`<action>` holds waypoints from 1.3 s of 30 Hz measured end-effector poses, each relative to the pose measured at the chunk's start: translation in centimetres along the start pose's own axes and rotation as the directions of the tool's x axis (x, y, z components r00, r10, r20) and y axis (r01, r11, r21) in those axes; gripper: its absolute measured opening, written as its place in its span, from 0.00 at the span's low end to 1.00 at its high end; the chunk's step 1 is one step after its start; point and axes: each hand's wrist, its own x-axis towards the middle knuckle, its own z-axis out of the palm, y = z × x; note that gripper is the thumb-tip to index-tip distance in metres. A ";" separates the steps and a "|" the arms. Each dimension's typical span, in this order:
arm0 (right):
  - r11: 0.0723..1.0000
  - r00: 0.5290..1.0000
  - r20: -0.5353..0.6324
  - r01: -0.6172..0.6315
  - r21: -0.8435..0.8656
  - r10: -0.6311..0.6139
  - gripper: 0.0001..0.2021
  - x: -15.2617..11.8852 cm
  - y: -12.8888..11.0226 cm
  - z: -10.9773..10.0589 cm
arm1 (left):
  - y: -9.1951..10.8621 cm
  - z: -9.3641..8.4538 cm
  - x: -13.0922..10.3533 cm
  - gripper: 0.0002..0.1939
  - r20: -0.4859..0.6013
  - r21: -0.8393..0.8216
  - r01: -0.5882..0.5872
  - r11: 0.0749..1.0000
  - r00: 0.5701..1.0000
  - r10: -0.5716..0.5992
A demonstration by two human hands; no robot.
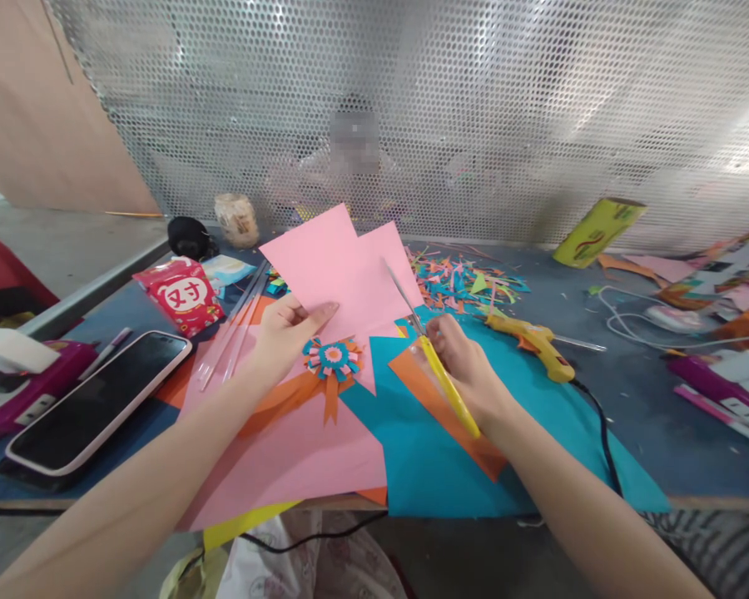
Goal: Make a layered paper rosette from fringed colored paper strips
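Observation:
My left hand [293, 329] pinches the lower left part of a pink paper sheet [349, 270], raised over the table. Yellow-handled scissors [443, 378] are in my right hand [455, 353], their blades pointing up and left in front of the sheet's right part. Below the pink sheet lies a blue, pink and orange paper rosette [333, 358] with orange tails. Under my right hand is an orange paper piece [437, 408] on a large blue sheet [424, 466]. More pink paper [300, 457] lies at the left.
A phone [100, 399], a red packet [184, 295] and clear sticks [234, 324] are at the left. Paper scraps [468, 279] lie at the back. A yellow glue gun [533, 341] with a black cord and a green-yellow roll [596, 233] are at the right.

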 end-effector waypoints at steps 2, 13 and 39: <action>1.000 1.000 -0.002 0.001 -0.002 -0.001 0.15 0.0 0.0 0.0 | 0.0 0.0 0.0 0.18 -0.001 0.003 0.009 1.000 1.000 -0.009; 1.000 1.000 -0.019 -0.007 0.014 0.007 0.15 0.0 0.2 0.1 | 0.1 -0.1 -0.1 0.19 0.022 0.082 0.012 0.997 1.000 -0.013; 0.996 0.999 -0.041 -0.002 0.086 0.006 0.14 -0.1 0.6 0.5 | -0.3 0.3 -0.3 0.22 0.093 0.032 0.090 0.995 0.991 -0.093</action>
